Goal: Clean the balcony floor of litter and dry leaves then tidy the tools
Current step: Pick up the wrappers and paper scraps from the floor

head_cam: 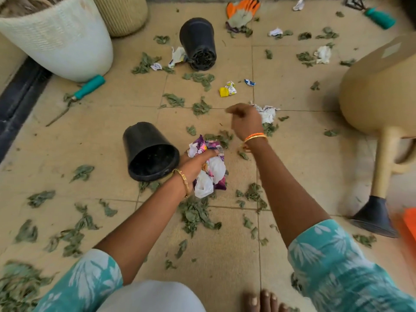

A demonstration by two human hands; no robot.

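From my feed I see the left hand [198, 163] gripping a wad of crumpled wrappers [210, 170], purple and white, held just above the tiled floor [90, 154]; the right hand [244, 120] hangs in the air with its fingers loosely curled and nothing in them, just beside a crumpled white paper [266, 112] on the floor.

Containers first: a black plastic pot [148, 152] lies on its side just left of the left hand, its mouth turned toward me, and I see nothing inside but the dark bottom; a second black pot [199, 43] lies tipped farther off, its perforated base facing me, so I cannot tell what it holds; a torn wrapper [177, 56] lies against its left side. At upper left stands a large white woven planter [60, 39] with dry brown matter at its top; a beige ribbed basket [123, 14] stands behind it, contents out of view.

Dry green leaves [195, 212] lie scattered over the whole floor, thickest near my lower left; a yellow wrapper [227, 89] and a small blue-and-white scrap [249, 82] lie beyond the right hand. A teal-handled garden tool [87, 88] lies by the planter; another teal handle [380, 18] lies at upper right; orange-and-grey gloves [242, 12] lie at the top. A tan stool [380, 91] with a black foot stands at right.
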